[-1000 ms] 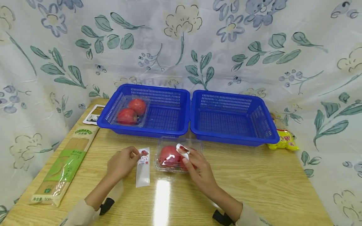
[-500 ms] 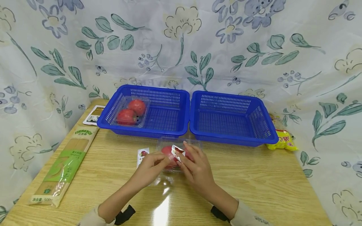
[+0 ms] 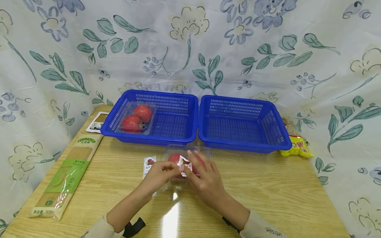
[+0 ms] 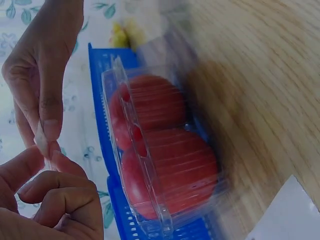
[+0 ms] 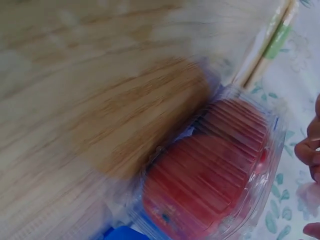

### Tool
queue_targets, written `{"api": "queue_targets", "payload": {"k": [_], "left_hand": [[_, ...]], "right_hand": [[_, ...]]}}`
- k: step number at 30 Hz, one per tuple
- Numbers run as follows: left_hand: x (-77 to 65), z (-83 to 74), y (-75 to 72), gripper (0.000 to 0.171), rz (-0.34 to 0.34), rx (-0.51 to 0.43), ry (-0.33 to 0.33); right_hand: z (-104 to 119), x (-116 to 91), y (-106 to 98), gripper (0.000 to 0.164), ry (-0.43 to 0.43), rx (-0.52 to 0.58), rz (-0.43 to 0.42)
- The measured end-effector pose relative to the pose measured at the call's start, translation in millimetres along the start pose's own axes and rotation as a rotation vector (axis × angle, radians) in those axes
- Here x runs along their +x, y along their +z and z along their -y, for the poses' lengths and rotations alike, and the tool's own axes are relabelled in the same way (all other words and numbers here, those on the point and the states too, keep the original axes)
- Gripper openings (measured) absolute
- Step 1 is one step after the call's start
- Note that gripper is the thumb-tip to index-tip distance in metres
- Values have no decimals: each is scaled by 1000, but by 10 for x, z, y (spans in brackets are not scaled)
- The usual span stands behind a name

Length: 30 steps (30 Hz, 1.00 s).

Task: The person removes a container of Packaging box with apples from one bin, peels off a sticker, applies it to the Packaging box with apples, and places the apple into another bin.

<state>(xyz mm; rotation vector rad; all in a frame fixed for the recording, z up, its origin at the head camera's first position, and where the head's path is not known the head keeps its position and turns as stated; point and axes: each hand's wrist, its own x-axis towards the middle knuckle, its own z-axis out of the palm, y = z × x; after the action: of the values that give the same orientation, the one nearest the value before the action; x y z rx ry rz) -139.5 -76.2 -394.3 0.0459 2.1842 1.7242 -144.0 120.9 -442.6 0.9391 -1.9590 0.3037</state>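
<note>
A small white sticker label (image 3: 185,164) with red print is held above a clear plastic box (image 3: 166,152). My left hand (image 3: 157,175) pinches its near left side between thumb and fingertip. The right hand (image 3: 209,178) pinches the label too, its other fingers stretched over the box. In the left wrist view, the thumbs and fingertips meet at the label (image 4: 42,141), seen edge-on above the lid. Two red tomatoes (image 4: 170,167) lie inside the closed box. Left of it, a label strip (image 3: 149,162) lies on the table, partly hidden by my left hand.
Two blue baskets (image 3: 193,138) stand side by side behind the box. The left one holds another box with tomatoes (image 3: 132,123). A noodle packet (image 3: 66,172) and a white-edged packet (image 3: 96,123) lie at left. A yellow packet (image 3: 297,147) sits beside the right basket.
My left hand has moved right from the label strip to the loose label. The label, curled in my right hand earlier, is now held by both hands and faces up more.
</note>
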Motion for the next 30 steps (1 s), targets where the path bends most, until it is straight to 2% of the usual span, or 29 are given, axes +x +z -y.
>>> {"api": "queue_targets", "payload": {"k": [6,9,12,15,17,21,27,30], "left_hand": [[7,42,-34,21,38,-40,-20],[19,61,-37,16,8,-40,-37],[32,71,-28,13,-38,-19,-36],[43,64,-13,14,-68,-14,-18],[45,57,4,16,-78,-10,5],[63,54,50,13,-107,13,31],[85,54,65,12,-158,61,45],[96,69,69,13,-160,62,61]], "right_hand": [[-21,-24,-7,28,3,26,73],[-45,-18,-12,36,13,88,80],[-69,35,-18,39,52,182,21],[-110,114,-5,30,122,274,-36],[-147,167,15,29,168,306,-40],[-190,216,44,40,240,341,28],[-184,201,42,43,230,390,71],[-176,184,35,39,244,410,104]]}}
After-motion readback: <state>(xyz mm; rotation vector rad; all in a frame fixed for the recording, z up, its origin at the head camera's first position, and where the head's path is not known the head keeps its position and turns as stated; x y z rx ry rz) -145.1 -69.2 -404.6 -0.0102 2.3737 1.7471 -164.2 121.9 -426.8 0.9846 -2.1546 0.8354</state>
